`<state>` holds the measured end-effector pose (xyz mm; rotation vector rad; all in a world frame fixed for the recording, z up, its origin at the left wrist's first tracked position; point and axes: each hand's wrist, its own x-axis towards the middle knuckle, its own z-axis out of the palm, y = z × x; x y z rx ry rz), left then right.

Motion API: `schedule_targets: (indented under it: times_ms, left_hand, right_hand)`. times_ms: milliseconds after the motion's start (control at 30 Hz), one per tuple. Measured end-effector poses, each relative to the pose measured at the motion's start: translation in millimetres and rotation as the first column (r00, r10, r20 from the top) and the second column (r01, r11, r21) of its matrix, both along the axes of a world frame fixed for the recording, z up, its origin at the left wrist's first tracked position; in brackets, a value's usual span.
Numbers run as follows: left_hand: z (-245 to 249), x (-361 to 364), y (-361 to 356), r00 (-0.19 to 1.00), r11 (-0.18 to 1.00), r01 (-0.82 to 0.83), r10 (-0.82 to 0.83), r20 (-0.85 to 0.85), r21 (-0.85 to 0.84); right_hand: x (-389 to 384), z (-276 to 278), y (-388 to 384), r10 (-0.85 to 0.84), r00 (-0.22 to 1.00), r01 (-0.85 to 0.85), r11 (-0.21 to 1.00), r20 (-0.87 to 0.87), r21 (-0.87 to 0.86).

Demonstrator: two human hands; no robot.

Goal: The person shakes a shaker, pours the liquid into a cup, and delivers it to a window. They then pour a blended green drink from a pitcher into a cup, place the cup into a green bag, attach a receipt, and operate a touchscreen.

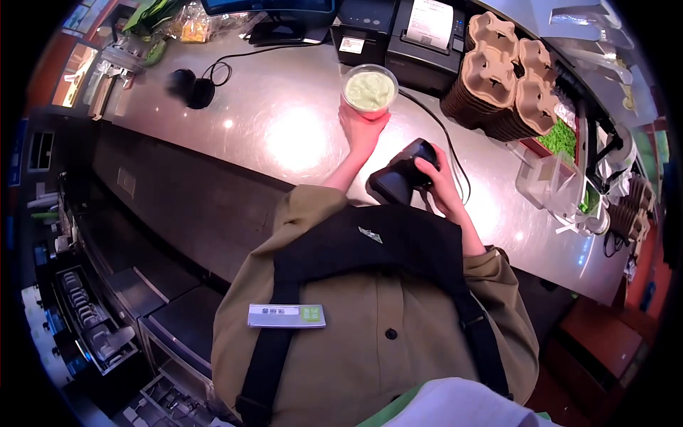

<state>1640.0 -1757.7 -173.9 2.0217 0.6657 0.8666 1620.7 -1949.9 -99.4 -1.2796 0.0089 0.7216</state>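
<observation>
My left hand (361, 132) is wrapped round the lower part of a clear plastic cup (370, 88), held upright above the steel counter. Pale green, creamy drink fills the cup up near its rim. To the right and closer to my body, my right hand (442, 179) grips a black handheld barcode scanner (395, 178). My thumb lies on top of the scanner, and its wide end points left, below the cup. Part of its handle is hidden by my fingers. A black cable (449, 139) loops over the counter beside my right hand.
Two black printers (427, 60) stand at the back, one with a printed receipt (430, 23). Stacked cardboard cup carriers (491, 78) sit right of them. Clear plastic containers (551, 181) are at the right edge. A monitor (267, 6) and a black corded device (191, 87) are at left.
</observation>
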Motion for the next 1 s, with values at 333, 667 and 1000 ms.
schedule_targets:
  times_ms: [333, 667, 1000]
  left_hand:
    - [79.4, -28.0, 137.8, 0.967, 0.988, 0.122, -0.14, 0.213, 0.093]
    - [151.2, 192.3, 73.1, 0.672, 0.76, 0.637, -0.466, -0.575, 0.129]
    - [151.9, 202.1, 76.3, 0.821, 0.797, 0.562, -0.57, 0.032, -0.222]
  right_hand:
    - [2.6, 21.8, 35.1, -0.069, 0.993, 0.062, 0.995, -0.099, -0.073]
    - [-8.7, -7.1, -26.3, -0.343, 0.925, 0.364, 0.924, 0.164, -0.121]
    - [-49.2, 19.6, -95.9, -0.695, 0.593, 0.77, 0.638, 0.406, -0.033]
